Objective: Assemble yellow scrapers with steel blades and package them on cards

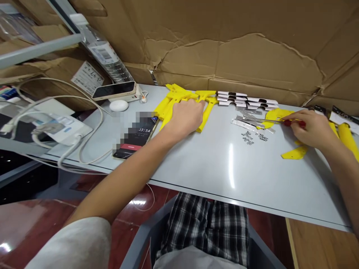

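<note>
Fairly bright, even indoor light, with glare on the glossy surfaces.
A white streak shone on the table (190, 164) and pale patches glinted off the red floor (123, 231), suggesting light from above. A soft shadow lay below the right hand (310, 129), and the space under the table's left end was nearly black. The wide lens stretched the white sleeve (73, 243); blocky pixels masked part of the phone (140, 136).

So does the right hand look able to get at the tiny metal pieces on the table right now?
Probably yes: the tiny metal pieces lie uncovered on the table, to the left of the right hand. The red-handled screwdriver in that hand may make picking them up awkward, though.
</note>
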Motion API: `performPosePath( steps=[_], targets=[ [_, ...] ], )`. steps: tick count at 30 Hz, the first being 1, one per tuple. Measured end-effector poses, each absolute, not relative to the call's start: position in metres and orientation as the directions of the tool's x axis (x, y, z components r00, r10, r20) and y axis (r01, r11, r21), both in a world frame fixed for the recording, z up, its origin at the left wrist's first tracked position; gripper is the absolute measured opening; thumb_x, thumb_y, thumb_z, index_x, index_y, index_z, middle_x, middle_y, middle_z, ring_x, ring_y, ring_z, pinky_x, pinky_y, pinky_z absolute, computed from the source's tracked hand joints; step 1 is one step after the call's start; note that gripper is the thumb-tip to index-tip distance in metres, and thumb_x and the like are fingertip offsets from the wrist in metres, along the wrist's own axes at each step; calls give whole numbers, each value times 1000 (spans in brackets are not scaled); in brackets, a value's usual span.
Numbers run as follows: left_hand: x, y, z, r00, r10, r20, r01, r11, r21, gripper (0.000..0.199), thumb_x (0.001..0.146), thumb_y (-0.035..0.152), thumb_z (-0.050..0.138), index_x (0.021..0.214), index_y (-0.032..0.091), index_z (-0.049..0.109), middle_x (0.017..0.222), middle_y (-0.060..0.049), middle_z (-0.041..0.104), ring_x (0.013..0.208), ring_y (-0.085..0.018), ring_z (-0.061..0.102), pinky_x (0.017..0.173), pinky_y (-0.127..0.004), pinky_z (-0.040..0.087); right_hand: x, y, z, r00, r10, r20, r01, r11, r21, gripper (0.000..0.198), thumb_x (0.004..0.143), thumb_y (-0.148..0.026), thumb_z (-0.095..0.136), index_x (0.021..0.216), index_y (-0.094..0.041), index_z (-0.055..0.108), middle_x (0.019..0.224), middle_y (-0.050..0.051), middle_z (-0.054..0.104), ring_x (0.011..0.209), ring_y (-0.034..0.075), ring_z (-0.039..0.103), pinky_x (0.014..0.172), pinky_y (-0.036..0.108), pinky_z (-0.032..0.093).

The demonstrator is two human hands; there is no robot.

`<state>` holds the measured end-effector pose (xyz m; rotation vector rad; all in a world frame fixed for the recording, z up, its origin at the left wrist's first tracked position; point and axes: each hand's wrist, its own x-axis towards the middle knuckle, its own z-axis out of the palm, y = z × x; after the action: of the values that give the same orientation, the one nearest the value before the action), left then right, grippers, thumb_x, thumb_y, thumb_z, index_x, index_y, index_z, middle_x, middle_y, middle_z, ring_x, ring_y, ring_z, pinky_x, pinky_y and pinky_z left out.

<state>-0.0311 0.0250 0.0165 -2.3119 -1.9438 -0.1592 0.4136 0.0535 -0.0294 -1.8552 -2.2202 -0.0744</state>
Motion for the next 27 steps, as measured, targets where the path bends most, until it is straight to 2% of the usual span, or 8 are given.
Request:
performPosePath(
  steps=[3,6,12,16,19,24,27],
  targets=[
    [-34,27,15,182,972,149,983,-184,-2,44,108,26,42,132,16,78,114,-24,79,111,-46,76,84,-53,57,416,54,-31,-164,956,243,973,196,-117,55,89,-44,44,122,-28,84,127,2,72,119,23,67,109,44,54],
    [-35,26,16,178,974,142,983,-183,20,45,107,23,43,139,14,73,119,-25,78,112,-44,75,89,-54,57,417,54,-32,-163,956,242,973,196,-118,58,86,-50,44,122,-28,84,128,2,72,119,25,66,109,48,54],
    [-35,20,21,175,973,154,977,-191,95,55,107,17,36,159,5,52,127,-30,71,117,-42,70,100,-56,55,413,54,-32,-146,962,230,979,174,-109,63,82,-55,43,123,-29,83,129,2,71,125,29,65,114,53,54],
    [-38,19,24,160,968,195,961,-198,194,68,108,22,45,174,10,33,131,-25,70,121,-38,69,109,-53,52,415,54,-34,-136,964,228,981,163,-104,62,82,-55,43,124,-31,82,130,2,71,126,29,65,114,53,54],
    [-37,18,25,166,958,234,938,-226,262,76,108,28,51,178,14,24,134,-22,70,126,-39,67,115,-54,49,418,55,-35,-141,964,228,980,168,-104,60,83,-54,44,125,-31,82,131,3,70,128,28,63,115,54,52],
    [-32,13,32,156,938,309,915,-255,313,75,107,33,54,175,15,29,141,-22,68,135,-41,64,117,-54,47,417,57,-35,-143,965,219,980,169,-107,60,83,-54,44,123,-31,82,130,3,71,124,28,64,112,51,52],
    [-30,9,38,139,928,346,896,-266,355,62,105,34,57,165,19,47,143,-19,65,138,-39,62,116,-53,49,413,55,-32,-137,968,209,981,162,-110,59,85,-51,44,124,-28,83,130,6,70,126,28,62,113,49,50]
  ],
)
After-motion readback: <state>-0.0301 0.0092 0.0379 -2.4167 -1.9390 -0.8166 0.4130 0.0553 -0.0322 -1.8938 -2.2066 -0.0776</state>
